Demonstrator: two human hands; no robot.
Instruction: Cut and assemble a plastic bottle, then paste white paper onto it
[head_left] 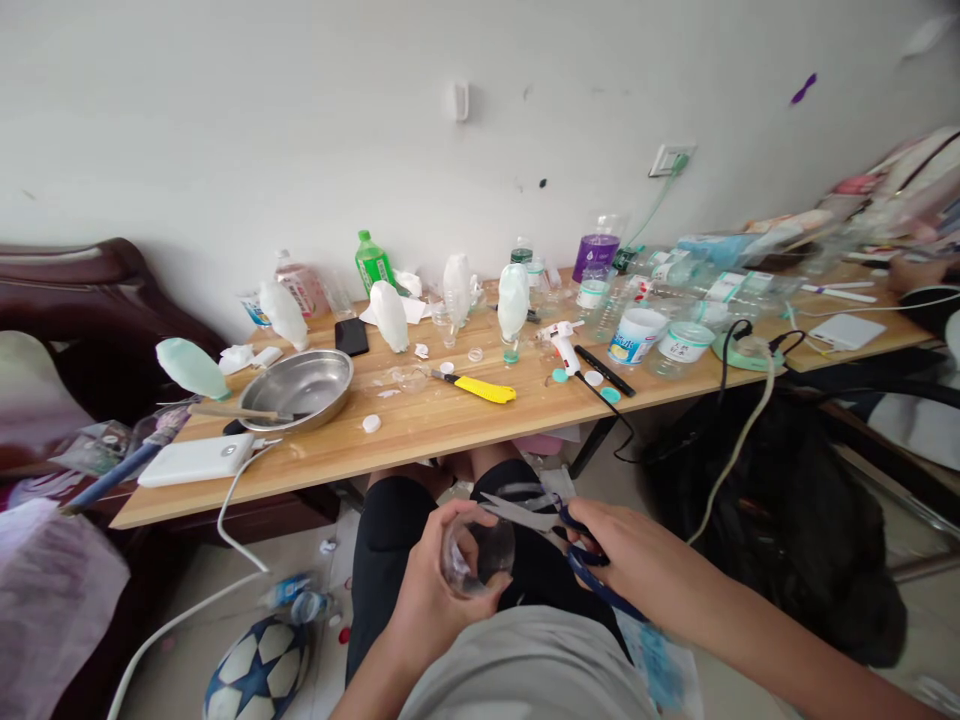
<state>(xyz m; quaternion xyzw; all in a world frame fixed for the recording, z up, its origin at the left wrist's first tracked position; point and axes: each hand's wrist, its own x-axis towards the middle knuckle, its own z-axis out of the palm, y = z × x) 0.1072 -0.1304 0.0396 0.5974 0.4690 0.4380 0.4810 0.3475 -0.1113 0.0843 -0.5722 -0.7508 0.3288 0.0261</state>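
Observation:
Over my lap, my left hand (435, 580) is wrapped round a clear plastic bottle piece (495, 552) whose round cut rim faces up. My right hand (611, 545) grips a pair of scissors (529, 515) by its dark blue handles. The scissor blades are parted and point left, close to the rim of the plastic piece. A thin clear strip shows near the blades, but I cannot tell whether it is still joined to the piece. On the table beyond my hands lie a yellow utility knife (484, 389) and a white hot glue gun (562, 345).
A metal bowl (319, 385) with a wooden-handled tool sits at the table's left, near a white power bank (196, 460). Several white-wrapped bottle shapes (388, 315) stand along the table (420, 425). Clear bottles (720, 290) crowd the right. A ball (259, 670) rests on the floor.

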